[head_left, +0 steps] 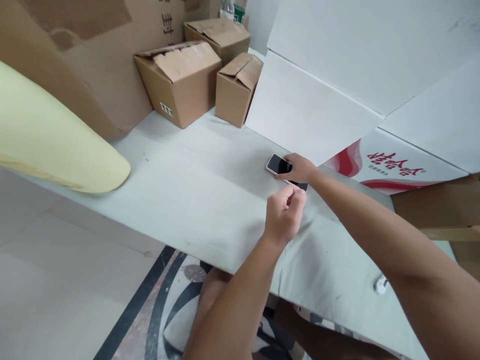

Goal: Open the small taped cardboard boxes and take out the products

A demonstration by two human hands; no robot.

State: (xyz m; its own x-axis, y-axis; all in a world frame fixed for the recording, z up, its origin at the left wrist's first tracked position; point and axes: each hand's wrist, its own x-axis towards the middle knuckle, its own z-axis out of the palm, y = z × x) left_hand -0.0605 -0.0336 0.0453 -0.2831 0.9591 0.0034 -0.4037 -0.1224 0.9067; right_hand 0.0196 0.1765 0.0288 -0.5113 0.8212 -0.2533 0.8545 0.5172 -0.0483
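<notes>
A smartphone (278,164) with a dark screen and a pale edge lies at the back of the pale table, close to the white boxes. My right hand (300,167) reaches over its middle, thumb and fingers gripping its two long sides. Just in front of the phone's near end, my left hand (283,214) is curled with thumb and fingertips pressed together. Whatever may be between those fingers is hidden.
Brown cartons (195,92) stand at the back left beside a large carton (101,55). White boxes (307,107) are stacked behind the phone. A yellow roll (60,135) lies at left, and a small white object (381,284) sits near my right forearm.
</notes>
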